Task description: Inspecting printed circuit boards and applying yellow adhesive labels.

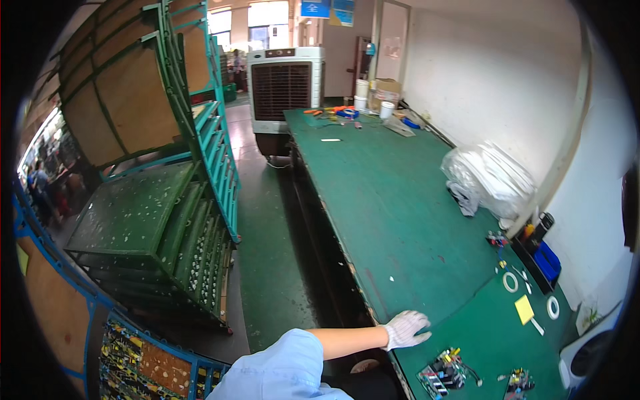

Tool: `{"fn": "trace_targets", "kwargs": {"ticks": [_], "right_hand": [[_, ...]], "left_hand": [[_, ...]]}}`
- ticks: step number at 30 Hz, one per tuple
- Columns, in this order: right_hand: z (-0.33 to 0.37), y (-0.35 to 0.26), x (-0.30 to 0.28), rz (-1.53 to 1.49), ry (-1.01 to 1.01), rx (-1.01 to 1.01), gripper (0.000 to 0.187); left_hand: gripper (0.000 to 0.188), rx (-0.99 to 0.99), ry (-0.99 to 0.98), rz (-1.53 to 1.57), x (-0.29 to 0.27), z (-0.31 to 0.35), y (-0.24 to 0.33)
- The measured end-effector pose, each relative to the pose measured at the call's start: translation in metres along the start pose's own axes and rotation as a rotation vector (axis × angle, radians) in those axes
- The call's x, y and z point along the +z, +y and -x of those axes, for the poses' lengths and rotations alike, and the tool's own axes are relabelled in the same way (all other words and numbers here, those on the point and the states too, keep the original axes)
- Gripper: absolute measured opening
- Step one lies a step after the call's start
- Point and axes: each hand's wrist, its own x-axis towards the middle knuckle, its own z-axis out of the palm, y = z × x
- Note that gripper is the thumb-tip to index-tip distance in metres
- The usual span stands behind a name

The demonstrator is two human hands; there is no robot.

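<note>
- A long green workbench [393, 200] runs away along a white wall [487, 73]; its top is worn, with pale scuffs and a lighter edge strip.
- At the far end stands a boxy white air cooler [285, 90] with a dark grille, beside scattered tools and white tubs [373, 100].
- Left of the aisle, green metal rack carts [167, 220] hold plywood panels; the dark green floor [267, 267] is stained and speckled.
- A bundle of clear plastic bags [487, 177] lies against the wall, well apart from the hand.
- One gloved hand [405, 329], on a bare forearm with a light blue sleeve [280, 370], lies flat on the bench's near edge, fingers spread, gripping nothing. It enters from the lower left, so it reads as the left hand; the other hand is out of sight.
- Just beyond the hand lie two small circuit boards [443, 373] studded with coloured parts, near but not touching it.
- Farther right sit two white tape rings [511, 282] and a yellow note pad [524, 309].
</note>
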Motion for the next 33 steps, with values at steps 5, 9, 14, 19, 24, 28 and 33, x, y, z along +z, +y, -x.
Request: {"fn": "trace_targets", "kwargs": {"ticks": [5,9,14,19,24,28,33], "right_hand": [[-0.049,-0.056,0.035,-0.073,-0.030,0.045,0.054],[-0.067,-0.076,0.058,-0.110,-0.078,0.076,0.052],[-0.068,-0.057,0.072,-0.200,-0.151,0.094,0.049],[-0.077,-0.044,0.080,-0.306,-0.240,0.096,0.047],[-0.089,-0.057,0.087,-0.408,-0.358,0.083,0.045],[-0.094,-0.062,0.090,-0.481,-0.426,0.110,0.044],[-0.087,-0.050,0.075,-0.543,-0.425,0.226,0.042]], "left_hand": [[0.039,0.088,0.081,-0.092,0.005,0.035,-0.028],[0.041,0.033,0.042,-0.069,0.007,0.032,-0.025],[0.029,0.176,0.234,-0.124,0.001,0.028,-0.024],[0.032,0.154,0.226,-0.130,0.002,0.027,-0.024],[0.031,0.138,0.232,-0.140,0.001,0.027,-0.023],[0.028,0.170,0.274,-0.125,0.005,0.027,-0.027],[0.034,0.035,0.040,-0.029,0.014,0.032,-0.029]]}}
